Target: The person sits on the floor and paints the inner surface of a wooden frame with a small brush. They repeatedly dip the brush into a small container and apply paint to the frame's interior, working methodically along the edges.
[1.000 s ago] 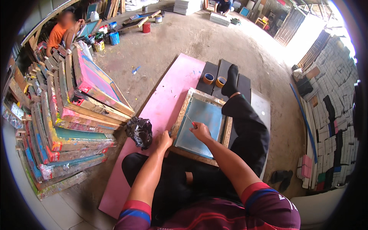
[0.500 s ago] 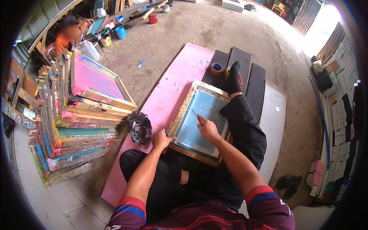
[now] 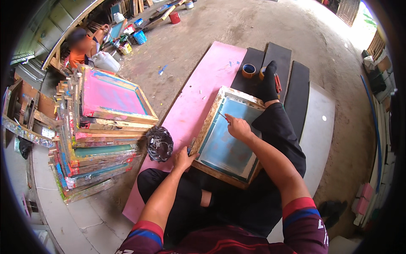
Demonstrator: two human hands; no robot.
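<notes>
A wooden-framed printing screen [image 3: 203, 123] with blue-green mesh rests tilted across my lap. My left hand [image 3: 183, 160] is closed on its lower left edge, thumb on the wood; a small greyish thing shows by the fingers, too small to name. Over the mesh, my right hand [image 3: 239, 128] grips a thin pointed tool [image 3: 223, 116] with a reddish handle, its tip near the left inner edge of the frame. The palm hides most of the handle. Beside my left hand stands a crumpled black plastic bag [image 3: 160, 144], its mouth open, with scraps inside.
Stacked screen frames [image 3: 114, 95] rise at the left. Beneath me lie a pink board [image 3: 211, 72] and dark boards [image 3: 295, 89]. Tape rolls [image 3: 248, 71] and a red-handled tool [image 3: 278, 83] lie by my foot. Another person [image 3: 82, 46] sits far left near paint cans [image 3: 139, 37].
The view has shifted, so the scene sits farther right. My right hand and the tool have moved slightly up along the frame's left inner edge. My left hand keeps its grip.
</notes>
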